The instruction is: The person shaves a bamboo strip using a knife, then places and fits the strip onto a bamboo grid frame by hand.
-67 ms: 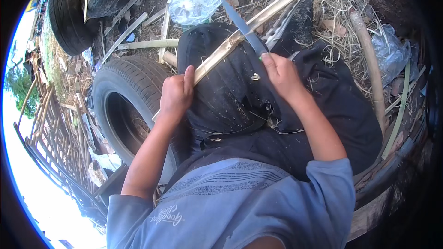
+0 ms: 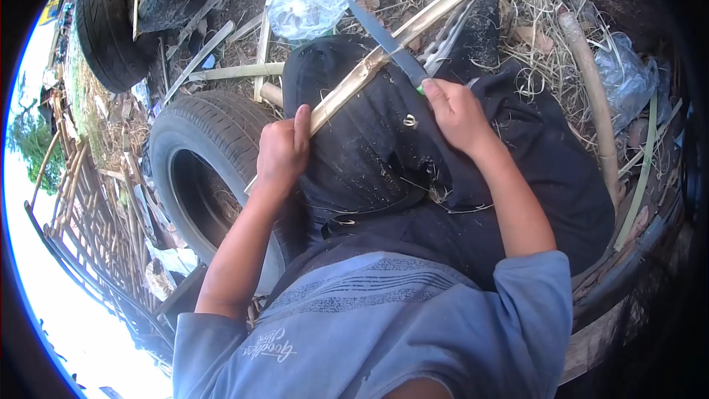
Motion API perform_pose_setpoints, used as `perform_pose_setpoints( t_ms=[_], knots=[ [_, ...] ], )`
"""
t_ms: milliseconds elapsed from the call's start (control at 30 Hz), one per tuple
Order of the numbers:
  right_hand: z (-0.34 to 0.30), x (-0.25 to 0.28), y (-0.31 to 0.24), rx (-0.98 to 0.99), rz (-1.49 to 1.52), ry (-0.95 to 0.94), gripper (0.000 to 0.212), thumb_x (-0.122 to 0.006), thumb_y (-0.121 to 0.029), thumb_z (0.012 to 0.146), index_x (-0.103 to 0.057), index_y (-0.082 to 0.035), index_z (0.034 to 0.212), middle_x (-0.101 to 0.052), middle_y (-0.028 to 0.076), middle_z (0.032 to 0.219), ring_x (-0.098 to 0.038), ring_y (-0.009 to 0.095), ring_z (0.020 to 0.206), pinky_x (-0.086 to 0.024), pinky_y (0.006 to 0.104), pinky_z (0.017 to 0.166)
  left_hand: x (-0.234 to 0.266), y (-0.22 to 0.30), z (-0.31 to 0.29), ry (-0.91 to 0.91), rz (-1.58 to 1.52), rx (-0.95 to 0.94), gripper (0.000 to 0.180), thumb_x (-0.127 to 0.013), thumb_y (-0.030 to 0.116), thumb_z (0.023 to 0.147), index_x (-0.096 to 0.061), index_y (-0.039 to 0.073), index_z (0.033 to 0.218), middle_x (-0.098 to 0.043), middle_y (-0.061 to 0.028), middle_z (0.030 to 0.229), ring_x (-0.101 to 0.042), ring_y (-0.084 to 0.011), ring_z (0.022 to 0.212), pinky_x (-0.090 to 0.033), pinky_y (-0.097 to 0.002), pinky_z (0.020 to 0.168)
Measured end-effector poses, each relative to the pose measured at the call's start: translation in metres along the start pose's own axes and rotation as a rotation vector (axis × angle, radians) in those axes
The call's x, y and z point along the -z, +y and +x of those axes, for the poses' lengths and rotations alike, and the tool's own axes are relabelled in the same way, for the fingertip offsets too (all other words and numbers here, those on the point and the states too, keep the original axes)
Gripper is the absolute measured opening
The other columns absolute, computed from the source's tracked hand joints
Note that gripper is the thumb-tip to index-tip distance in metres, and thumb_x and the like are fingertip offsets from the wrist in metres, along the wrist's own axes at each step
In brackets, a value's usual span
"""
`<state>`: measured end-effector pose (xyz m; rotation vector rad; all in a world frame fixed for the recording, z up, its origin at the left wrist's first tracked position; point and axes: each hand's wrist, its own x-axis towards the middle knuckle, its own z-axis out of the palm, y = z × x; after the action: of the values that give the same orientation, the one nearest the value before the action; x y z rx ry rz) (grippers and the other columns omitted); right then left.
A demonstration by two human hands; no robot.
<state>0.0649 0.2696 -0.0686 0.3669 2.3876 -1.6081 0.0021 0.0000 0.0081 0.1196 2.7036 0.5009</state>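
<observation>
My left hand (image 2: 283,149) is closed around the lower end of a pale split bamboo strip (image 2: 343,94), its thumb lying along the strip. The strip slants up to the right across my dark-trousered leg (image 2: 354,148), and its far end passes over my shoe. In my right hand (image 2: 456,114) is a knife (image 2: 391,46) with a grey blade; a bit of green handle shows at the thumb. The blade crosses the strip near its middle, tip pointing up and left. Most of the handle is hidden in the fist.
A tyre (image 2: 214,114) lies by my left leg, with another tyre (image 2: 107,22) beyond it. Clear plastic bags (image 2: 314,0) lie ahead and at the right. Shavings (image 2: 543,77), bamboo pieces and a thick stick (image 2: 591,89) cover the ground. A bamboo frame (image 2: 88,222) stands at the left.
The knife and my right hand have shifted very slightly, with the blade tip a little further left. The left hand and the bamboo strip stay nearly in place.
</observation>
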Motion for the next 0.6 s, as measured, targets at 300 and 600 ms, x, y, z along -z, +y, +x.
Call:
perform_pose_setpoints(
  t_ms=[300, 600],
  knots=[
    [0.015, 0.004, 0.015, -0.059, 0.14, -0.201, 0.055, -0.039, -0.048, 0.099, -0.06, -0.002, 0.076, -0.056, 0.011, 0.059, -0.056, 0.027, 0.054, -0.046, 0.0382, 0.057, -0.009, -0.005, 0.006, 0.007, 0.01, -0.005, 0.059, -0.045, 0.038, 0.099, -0.058, -0.007, 0.062, -0.051, -0.0303, 0.06, -0.054, -0.0489, 0.061, -0.042, -0.0505, 0.06],
    [0.001, -0.006, 0.004, 0.001, -0.029, 0.063, 0.049, -0.042, -0.044, 0.098, -0.069, -0.005, 0.091, -0.063, 0.023, 0.072, -0.063, 0.043, 0.076, -0.05, 0.047, 0.07, -0.009, -0.008, 0.006, 0.022, 0.029, -0.025, 0.059, -0.045, 0.038, 0.098, -0.059, -0.005, 0.061, -0.052, -0.0296, 0.06, -0.054, -0.0483, 0.062, -0.043, -0.0507, 0.06]
  ],
)
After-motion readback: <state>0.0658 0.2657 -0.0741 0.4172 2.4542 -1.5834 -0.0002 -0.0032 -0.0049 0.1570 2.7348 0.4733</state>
